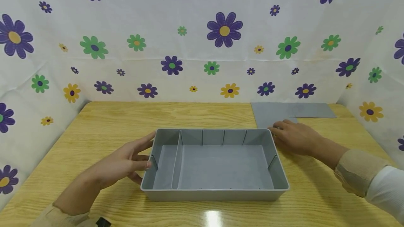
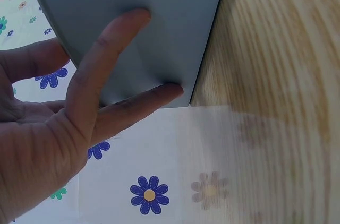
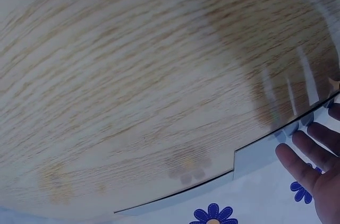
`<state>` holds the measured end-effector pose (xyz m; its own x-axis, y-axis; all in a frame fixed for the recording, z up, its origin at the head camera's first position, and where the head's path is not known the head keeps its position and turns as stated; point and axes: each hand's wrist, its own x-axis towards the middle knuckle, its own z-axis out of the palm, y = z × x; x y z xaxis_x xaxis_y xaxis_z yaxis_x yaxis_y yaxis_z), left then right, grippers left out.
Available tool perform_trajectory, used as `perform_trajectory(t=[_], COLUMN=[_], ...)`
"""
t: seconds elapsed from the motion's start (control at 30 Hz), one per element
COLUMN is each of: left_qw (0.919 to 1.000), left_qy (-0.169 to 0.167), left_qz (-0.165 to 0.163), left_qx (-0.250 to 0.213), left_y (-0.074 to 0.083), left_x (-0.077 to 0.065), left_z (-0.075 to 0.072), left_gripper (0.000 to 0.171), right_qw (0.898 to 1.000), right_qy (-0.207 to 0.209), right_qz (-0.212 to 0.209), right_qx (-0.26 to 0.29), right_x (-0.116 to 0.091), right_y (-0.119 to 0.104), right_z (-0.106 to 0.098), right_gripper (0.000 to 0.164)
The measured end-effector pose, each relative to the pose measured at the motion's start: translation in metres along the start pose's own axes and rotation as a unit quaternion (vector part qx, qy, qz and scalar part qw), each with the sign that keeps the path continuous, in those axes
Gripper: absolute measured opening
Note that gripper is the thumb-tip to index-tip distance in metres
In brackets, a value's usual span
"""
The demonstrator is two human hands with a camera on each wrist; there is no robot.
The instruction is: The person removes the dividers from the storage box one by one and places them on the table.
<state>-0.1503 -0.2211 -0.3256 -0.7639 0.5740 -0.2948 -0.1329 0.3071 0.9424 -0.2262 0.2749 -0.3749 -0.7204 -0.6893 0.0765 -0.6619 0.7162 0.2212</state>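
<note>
— Where do we stand at the grip?

— Our left hand lies against the short outer wall of the grey tray, fingers straight and spread, gripping nothing. Our right hand rests flat, fingers relaxed, on the grey panels just beyond the tray's far corner.

— What can't we make out?

— Whether the right fingertips pinch a panel edge; from the head they are hidden against the tray's rim. The right wrist view shows only fingertips on a panel edge.

— And outward from there?

— One divider stands inside the tray, near the left hand. The tray sits on a glossy wooden table, walled by a flowered white cloth. Only the left wrist view shows the fingers pressed on the tray's wall.
</note>
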Motion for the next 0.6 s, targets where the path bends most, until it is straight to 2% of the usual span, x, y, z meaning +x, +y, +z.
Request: perform_trajectory(t=[0.13,0.23,0.37,0.47,0.53,0.6], left_qw=[1.0,1.0,0.9999,0.9999,0.9999,0.9999], left_qy=[0.001,0.003,0.011,0.012,0.01,0.012], left_qz=[-0.002,-0.006,-0.007,-0.006,-0.004,-0.005], left_qx=[-0.003,-0.001,0.003,0.004,0.005,0.01], left_y=[-0.003,-0.004,-0.004,-0.003,-0.001,0.0], left_x=[-0.006,-0.008,-0.007,-0.003,-0.002,-0.001], left_z=[0.0,0.0,0.0,-0.001,-0.001,-0.002], left_gripper=[0.079,0.078,0.077,0.076,0.075,0.075], right_qw=[1.0,1.0,0.999,0.997,0.995,0.99], right_qy=[0.003,0.011,0.03,0.062,0.086,0.104], right_qz=[-0.007,-0.006,0.015,0.014,-0.011,-0.065], right_qx=[0.007,0.017,0.034,0.05,0.058,0.073], right_x=[0.004,0.01,0.029,0.051,0.068,0.086], right_y=[-0.003,-0.003,-0.006,-0.018,-0.033,-0.055], right_z=[-0.004,-0.017,-0.058,-0.096,-0.117,-0.135], right_gripper=[0.033,0.034,0.035,0.035,0.034,0.034])
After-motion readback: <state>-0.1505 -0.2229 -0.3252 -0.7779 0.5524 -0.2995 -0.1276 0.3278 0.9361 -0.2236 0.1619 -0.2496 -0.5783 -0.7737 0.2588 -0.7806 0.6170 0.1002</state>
